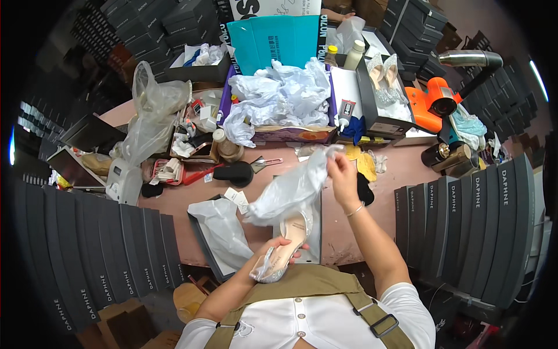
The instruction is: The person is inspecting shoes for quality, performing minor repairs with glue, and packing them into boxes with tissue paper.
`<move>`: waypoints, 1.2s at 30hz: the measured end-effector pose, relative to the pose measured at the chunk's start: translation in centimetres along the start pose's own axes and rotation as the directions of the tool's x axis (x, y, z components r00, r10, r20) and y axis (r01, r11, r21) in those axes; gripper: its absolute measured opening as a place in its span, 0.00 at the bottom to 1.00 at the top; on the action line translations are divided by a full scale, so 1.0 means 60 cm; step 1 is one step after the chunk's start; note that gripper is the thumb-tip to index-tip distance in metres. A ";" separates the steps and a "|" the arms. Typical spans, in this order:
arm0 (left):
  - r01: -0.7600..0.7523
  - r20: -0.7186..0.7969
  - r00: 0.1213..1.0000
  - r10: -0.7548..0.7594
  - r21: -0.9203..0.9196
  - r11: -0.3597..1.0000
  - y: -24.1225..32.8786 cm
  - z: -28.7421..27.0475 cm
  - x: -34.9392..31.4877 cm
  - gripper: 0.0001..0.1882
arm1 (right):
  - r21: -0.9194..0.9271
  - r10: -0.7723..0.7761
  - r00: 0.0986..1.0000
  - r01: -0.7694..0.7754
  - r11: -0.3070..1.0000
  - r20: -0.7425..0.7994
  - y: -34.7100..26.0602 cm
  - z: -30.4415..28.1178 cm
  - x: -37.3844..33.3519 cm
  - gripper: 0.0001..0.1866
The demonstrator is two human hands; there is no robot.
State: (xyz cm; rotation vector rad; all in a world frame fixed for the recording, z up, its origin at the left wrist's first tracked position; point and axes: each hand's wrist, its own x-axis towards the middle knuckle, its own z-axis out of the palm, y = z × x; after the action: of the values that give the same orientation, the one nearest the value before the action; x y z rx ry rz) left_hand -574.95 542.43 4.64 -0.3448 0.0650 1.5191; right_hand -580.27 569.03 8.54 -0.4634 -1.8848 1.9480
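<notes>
My left hand [263, 251] is closed around the middle of a silver, glittery shoe [294, 229] with a beige insole, held tilted in front of my apron. Raised above and to the right, my right hand [343, 177] pinches the top of a thin, whitish translucent bag [290, 191]. The bag hangs down to the left, and its lower end covers the shoe's far end; I cannot tell whether the shoe is inside it. Below them lies an open dark shoebox [203, 247] with white tissue paper [220, 224] spread in it. White tags [236, 199] rest at its far edge.
Stacked dark shoeboxes wall in the left [110, 250] and right [465, 227] sides. A carton of crumpled white paper [279, 96] stands at the back. An orange heat tool [433, 103] is at right, beside a shoebox with silver shoes [383, 81]. Scissors [267, 161] lie on the pink table.
</notes>
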 end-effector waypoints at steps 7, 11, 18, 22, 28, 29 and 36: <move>-0.181 -0.155 0.953 0.259 0.393 0.902 0.046 0.031 -0.013 0.25 | -0.655 -0.606 0.687 0.677 0.335 0.400 -0.080 0.070 0.300 0.05; -0.214 -0.182 0.937 0.298 0.376 0.902 0.069 0.005 -0.008 0.25 | -0.695 -0.142 0.704 0.710 0.118 0.696 0.089 0.090 0.369 0.05; -0.177 -0.235 0.941 0.245 0.277 0.945 0.084 -0.019 0.020 0.28 | -0.866 0.283 0.819 0.477 0.147 0.499 0.360 0.111 0.455 0.18; -0.184 -0.272 0.929 0.250 0.247 0.951 0.086 0.006 0.033 0.27 | -0.909 0.238 0.878 0.409 0.075 0.415 0.361 0.133 0.415 0.19; -0.344 -0.103 0.928 0.357 0.127 0.930 0.093 -0.028 0.036 0.29 | -0.831 0.572 0.641 0.538 0.140 0.512 0.136 0.140 0.405 0.17; -0.364 -0.170 0.900 0.402 0.218 0.906 0.092 -0.021 0.038 0.29 | -0.826 0.444 0.708 0.539 0.164 0.549 0.122 0.125 0.383 0.15; -0.595 -0.287 0.703 0.651 0.265 0.759 0.058 0.030 0.036 0.43 | -0.407 0.076 0.625 0.405 0.819 0.777 -0.075 0.089 0.066 0.22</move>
State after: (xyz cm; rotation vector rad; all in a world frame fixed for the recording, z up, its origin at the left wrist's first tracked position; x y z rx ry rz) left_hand -578.54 545.04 5.20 -0.5115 0.6560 2.0975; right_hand -586.13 566.42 13.35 0.5396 -2.9210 1.5211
